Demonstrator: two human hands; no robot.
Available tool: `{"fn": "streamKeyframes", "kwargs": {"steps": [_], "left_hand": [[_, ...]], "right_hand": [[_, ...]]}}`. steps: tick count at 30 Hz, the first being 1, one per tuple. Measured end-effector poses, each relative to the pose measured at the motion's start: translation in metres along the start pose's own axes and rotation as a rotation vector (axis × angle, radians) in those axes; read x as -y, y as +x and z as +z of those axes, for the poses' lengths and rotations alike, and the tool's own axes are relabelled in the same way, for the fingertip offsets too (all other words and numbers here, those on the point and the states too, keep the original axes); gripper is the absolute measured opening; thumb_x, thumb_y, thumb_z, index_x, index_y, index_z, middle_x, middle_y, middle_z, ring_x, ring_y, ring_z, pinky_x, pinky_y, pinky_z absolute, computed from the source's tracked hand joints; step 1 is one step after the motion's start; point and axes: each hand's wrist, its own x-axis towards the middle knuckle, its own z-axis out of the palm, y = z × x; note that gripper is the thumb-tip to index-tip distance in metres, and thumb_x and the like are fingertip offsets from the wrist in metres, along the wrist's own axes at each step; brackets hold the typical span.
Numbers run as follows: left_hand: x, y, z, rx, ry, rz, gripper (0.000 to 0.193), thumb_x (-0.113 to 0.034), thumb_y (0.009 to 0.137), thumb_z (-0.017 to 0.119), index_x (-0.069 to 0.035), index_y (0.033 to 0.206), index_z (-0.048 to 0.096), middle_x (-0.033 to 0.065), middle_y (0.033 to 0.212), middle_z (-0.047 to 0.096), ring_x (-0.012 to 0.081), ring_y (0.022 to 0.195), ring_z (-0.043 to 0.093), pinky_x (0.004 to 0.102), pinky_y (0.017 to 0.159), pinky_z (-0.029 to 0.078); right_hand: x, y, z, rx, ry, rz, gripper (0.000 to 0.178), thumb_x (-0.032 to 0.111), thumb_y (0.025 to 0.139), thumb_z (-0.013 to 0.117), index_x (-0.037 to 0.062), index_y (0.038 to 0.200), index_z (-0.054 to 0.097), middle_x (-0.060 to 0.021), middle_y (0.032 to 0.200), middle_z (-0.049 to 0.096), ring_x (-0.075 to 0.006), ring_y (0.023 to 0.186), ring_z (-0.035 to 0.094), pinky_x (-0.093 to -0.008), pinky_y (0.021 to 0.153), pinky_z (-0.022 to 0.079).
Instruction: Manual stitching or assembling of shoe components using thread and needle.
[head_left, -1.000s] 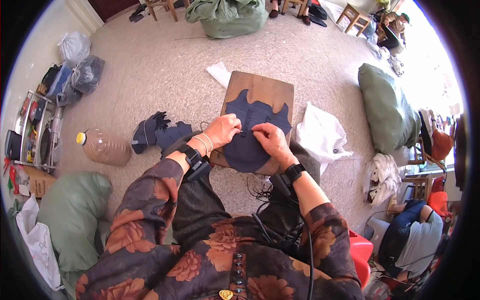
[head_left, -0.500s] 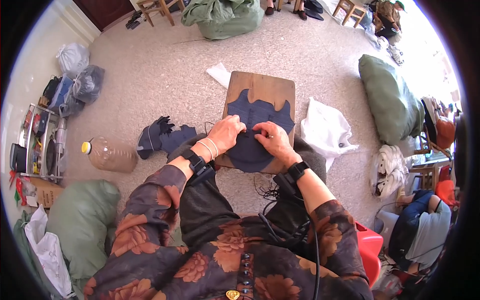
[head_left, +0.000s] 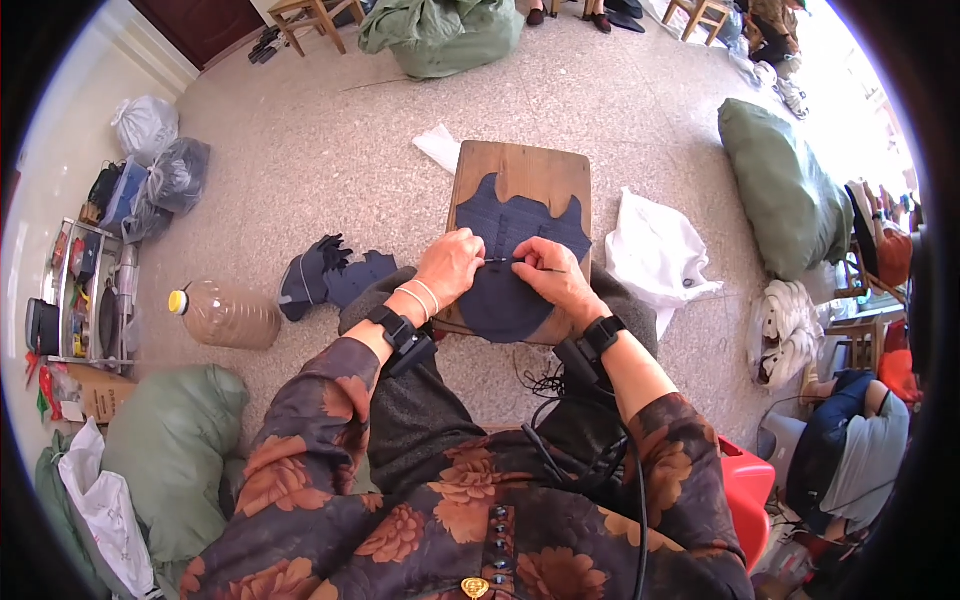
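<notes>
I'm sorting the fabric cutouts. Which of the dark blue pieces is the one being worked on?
The dark blue scalloped fabric piece on the wooden board, under both hands. The other dark blue pieces lie untouched on the floor beside the plastic bottle.

Premises present as a domestic room used for home handwork, not a fitted workshop. The speckled stone floor runs across the whole frame, with a dark wooden door at the upper left. A wire shelf rack of household items stands at the left edge, with tied plastic bags above it. Large green sacks lie at the right, the top centre and the lower left. Wooden stool legs show along the top edge. A plastic bottle lies on the floor at centre left. At centre, a low wooden board carries cut dark fabric, with further dark pieces on the floor beside it.
</notes>
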Motion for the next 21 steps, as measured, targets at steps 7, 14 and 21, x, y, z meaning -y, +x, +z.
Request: {"fn": "streamKeyframes", "kwargs": {"steps": [7,14,21], "left_hand": [[0.000,0.006,-0.002,0.086,-0.194,-0.064,0.009,-0.011,0.084,0.066,-0.002,0.084,0.064,0.0134,0.086,0.058,0.0340,0.084,0.061,0.0415,0.074,0.049],[-0.008,0.007,0.012,0.017,-0.077,-0.056,0.006,-0.009,0.083,0.063,-0.003,0.083,0.063,0.0138,0.086,0.058,0.0340,0.088,0.061,0.0421,0.080,0.049],[0.000,0.001,0.006,0.013,-0.188,-0.186,0.004,-0.007,0.082,0.067,-0.004,0.081,0.064,0.0147,0.089,0.058,0.0351,0.089,0.061,0.0435,0.080,0.050]], "right_hand": [[-0.002,-0.001,0.001,-0.009,0.014,0.020,0.021,0.012,0.077,0.073,0.0029,0.095,0.069,-0.0052,0.072,0.063,-0.0196,0.068,0.062,-0.0325,0.065,0.051],[-0.006,0.000,0.001,-0.038,0.014,-0.040,0.020,0.012,0.077,0.073,0.0044,0.095,0.070,-0.0057,0.076,0.063,-0.0202,0.071,0.063,-0.0321,0.067,0.051],[-0.002,-0.004,0.003,-0.056,-0.025,-0.058,0.021,0.012,0.076,0.073,0.0067,0.096,0.071,-0.0071,0.083,0.060,-0.0212,0.074,0.061,-0.0322,0.070,0.052]]}}
